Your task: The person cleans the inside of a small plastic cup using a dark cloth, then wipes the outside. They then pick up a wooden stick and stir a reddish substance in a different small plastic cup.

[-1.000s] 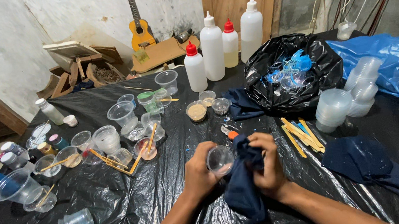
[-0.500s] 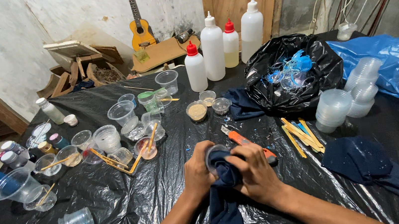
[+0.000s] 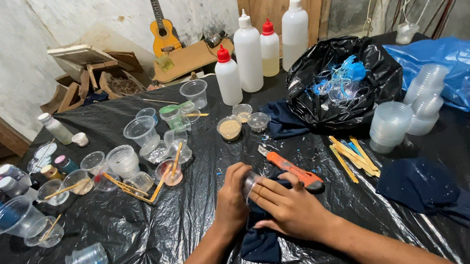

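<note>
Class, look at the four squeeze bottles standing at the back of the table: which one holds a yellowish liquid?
The red-capped bottle standing between the two tall white-capped bottles; the shorter red-capped bottle looks white.

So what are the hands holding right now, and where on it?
The left hand holds a small clear plastic cup round its side. The right hand lies over its mouth, pressing a dark blue cloth to it.

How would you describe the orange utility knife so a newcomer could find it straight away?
Start at the black plastic-covered table and find the hands at its near middle. Just beyond the right hand lies the orange utility knife. It is the only bright orange tool, unlike the yellow wooden sticks nearby.
</note>
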